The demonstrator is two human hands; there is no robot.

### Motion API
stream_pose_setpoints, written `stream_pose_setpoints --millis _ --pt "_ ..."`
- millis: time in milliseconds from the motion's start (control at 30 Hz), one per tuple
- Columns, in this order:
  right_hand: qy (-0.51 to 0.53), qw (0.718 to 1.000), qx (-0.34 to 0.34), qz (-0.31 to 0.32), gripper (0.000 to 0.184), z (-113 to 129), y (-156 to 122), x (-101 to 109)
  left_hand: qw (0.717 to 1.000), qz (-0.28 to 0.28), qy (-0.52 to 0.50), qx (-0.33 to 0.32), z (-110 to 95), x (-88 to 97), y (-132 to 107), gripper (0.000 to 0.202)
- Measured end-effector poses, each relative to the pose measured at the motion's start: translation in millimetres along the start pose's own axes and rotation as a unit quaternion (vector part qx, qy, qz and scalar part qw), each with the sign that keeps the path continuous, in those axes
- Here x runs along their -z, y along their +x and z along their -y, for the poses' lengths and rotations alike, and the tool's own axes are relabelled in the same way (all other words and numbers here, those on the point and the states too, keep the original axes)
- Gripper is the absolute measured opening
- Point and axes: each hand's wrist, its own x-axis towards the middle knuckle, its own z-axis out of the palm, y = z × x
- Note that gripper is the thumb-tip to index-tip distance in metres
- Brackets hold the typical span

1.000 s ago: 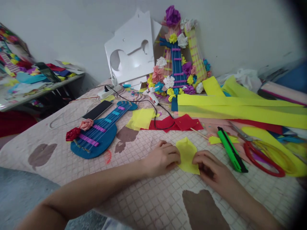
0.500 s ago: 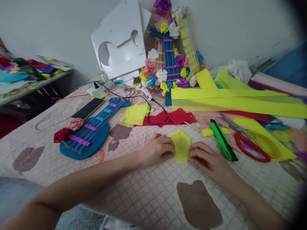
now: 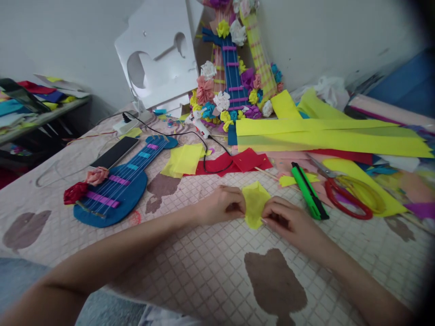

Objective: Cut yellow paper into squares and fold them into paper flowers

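Note:
A small piece of yellow crepe paper [image 3: 255,204], with its corners folded in, is held just above the patterned tablecloth. My left hand [image 3: 227,206] pinches its left edge between thumb and fingers. On the opposite side my right hand [image 3: 282,216] pinches the lower right edge, fingertips closed on the paper. Beyond my hands lie yellow paper squares [image 3: 183,159] and red paper squares [image 3: 251,159]. To the right of my right hand is a green utility knife [image 3: 308,192], with red-handled scissors [image 3: 346,199] beside it.
A blue toy guitar [image 3: 131,190] with paper roses lies left, near a phone [image 3: 115,151]. A glue gun [image 3: 199,124] and its black cord are behind. Long yellow strips [image 3: 326,136] cover the back right. Decorated guitars [image 3: 231,72] and a white cut-out board [image 3: 159,59] lean on the wall.
The yellow paper has tilted and narrowed at its lower part as my right hand's fingertips moved inward along its edge. The whole view has shifted slightly.

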Motion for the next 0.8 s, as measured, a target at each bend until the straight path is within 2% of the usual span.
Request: stream_pose_setpoints --millis 100,200,333,800 --pt "0.001 1.000 -0.005 -0.025 0.012 1.1 0.9 -5.4 0.999 -0.025 0.011 0.033 -4.5 -4.4 5.4 0.004" --pt "-0.004 0.999 -0.013 -0.038 0.012 2.7 0.6 -8.4 0.993 -0.051 0.051 0.094 -12.0 -10.7 10.1 0.003" --pt "-0.022 0.998 -0.024 -0.053 0.011 3.4 -0.3 -12.1 0.983 -0.050 0.099 0.143 -18.5 -16.1 12.6 0.003" --pt "-0.070 0.990 -0.051 -0.109 0.010 8.5 1.9 -20.5 0.977 -0.099 0.113 0.153 -20.6 -27.4 10.9 0.001"
